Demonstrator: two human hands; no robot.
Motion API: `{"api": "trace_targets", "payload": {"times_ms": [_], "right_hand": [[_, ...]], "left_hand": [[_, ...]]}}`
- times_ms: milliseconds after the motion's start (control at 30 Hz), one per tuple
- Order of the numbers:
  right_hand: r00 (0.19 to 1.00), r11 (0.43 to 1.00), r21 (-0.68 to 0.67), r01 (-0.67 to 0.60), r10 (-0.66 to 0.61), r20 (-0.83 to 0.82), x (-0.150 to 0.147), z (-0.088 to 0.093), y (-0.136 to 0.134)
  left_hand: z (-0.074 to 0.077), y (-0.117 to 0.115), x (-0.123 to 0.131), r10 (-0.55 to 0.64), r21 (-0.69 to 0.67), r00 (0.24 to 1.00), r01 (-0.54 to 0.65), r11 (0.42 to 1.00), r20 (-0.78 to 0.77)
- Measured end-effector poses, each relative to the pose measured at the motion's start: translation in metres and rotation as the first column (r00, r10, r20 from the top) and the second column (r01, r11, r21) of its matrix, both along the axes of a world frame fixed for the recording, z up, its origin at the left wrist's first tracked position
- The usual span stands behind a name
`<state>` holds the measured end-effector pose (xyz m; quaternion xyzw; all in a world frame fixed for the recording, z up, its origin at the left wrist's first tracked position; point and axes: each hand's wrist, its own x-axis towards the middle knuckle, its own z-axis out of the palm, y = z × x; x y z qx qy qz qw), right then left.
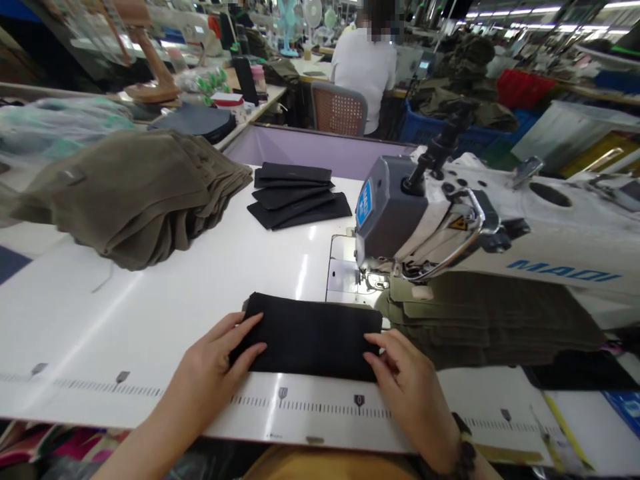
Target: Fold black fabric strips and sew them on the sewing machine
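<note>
A black rectangular fabric piece (pixel 313 337) lies flat on the white sewing table (pixel 165 313), just in front of the sewing machine (pixel 450 220). My left hand (pixel 215 373) rests on its left end with fingers stretched flat over the cloth. My right hand (pixel 407 387) presses its right end, fingers extended on the lower right corner. Olive fabric (pixel 480 320) sits under the machine's arm, touching the black piece's right edge.
A tall stack of olive garments (pixel 135 193) is at the left. Several black pieces (pixel 295 197) are piled at the table's far side. A ruler strip (pixel 280 400) runs along the front edge. A seated person in white (pixel 365 67) works at the back.
</note>
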<state>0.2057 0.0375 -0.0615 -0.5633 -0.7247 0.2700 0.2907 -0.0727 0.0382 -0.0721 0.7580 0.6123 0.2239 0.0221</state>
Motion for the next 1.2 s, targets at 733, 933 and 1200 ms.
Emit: {"api": "trace_targets", "payload": {"times_ms": [733,933,1200], "right_hand": [[0.998,0.996,-0.084,0.019,-0.023,-0.051,-0.008,0.007,0.015],[0.999,0.992,-0.120,0.025,-0.029,-0.031,-0.009,0.008,0.016],[1.000,0.990,-0.139,0.017,-0.018,-0.006,-0.009,0.007,0.020]], "left_hand": [[-0.005,-0.005,-0.006,0.057,-0.045,0.994,-0.062,0.997,-0.091],[-0.004,-0.005,-0.006,0.057,-0.020,0.992,-0.060,0.998,-0.113],[-0.001,-0.003,-0.004,0.049,-0.023,0.990,-0.053,0.998,-0.133]]}}
